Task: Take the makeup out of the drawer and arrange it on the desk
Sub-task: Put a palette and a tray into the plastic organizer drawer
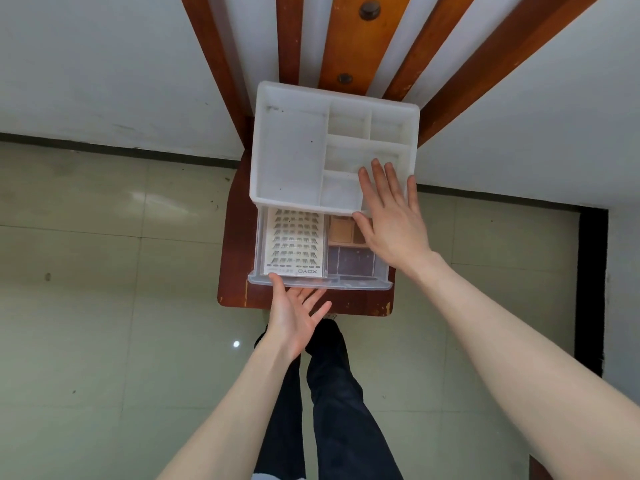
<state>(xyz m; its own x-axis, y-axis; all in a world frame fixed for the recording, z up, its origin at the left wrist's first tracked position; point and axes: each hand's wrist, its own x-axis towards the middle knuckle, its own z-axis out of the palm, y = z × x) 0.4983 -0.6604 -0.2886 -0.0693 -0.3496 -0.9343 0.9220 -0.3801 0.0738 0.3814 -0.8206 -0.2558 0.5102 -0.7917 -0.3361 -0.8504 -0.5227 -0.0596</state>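
Seen from above, a white plastic organizer (291,157) sits on a small reddish-brown wooden desk (235,237) that stands against a white wall. The organizer's top tray is split into several open compartments, all of them bare.

Beneath the tray, a clear drawer (320,284) is pulled out toward the person. On its left side lies a flat card of false eyelashes (296,244), rows of small dark lash clusters on white backing. On the right side lie a palette with tan and brown pans (343,230) and, nearer the drawer front, a darker purplish palette (351,261). All the makeup is in the drawer, none yet on the desk.

The left hand (294,317) is palm up just under the drawer's front lip, fingers spread and loose, thumb touching the clear front edge. It grips nothing; it seems placed to steady or draw the drawer.

The right hand (391,216) lies flat, palm down, fingers open, across the organizer's right front corner and partly over the drawer. It probably braces the light box so it does not slide. It also covers part of the tan palette, so it blocks a clean reach there.

The desk shows little free surface around the organizer, so room for arranging looks tight. Below are pale floor tiles (104,306) and the person's dark trousers (332,393).
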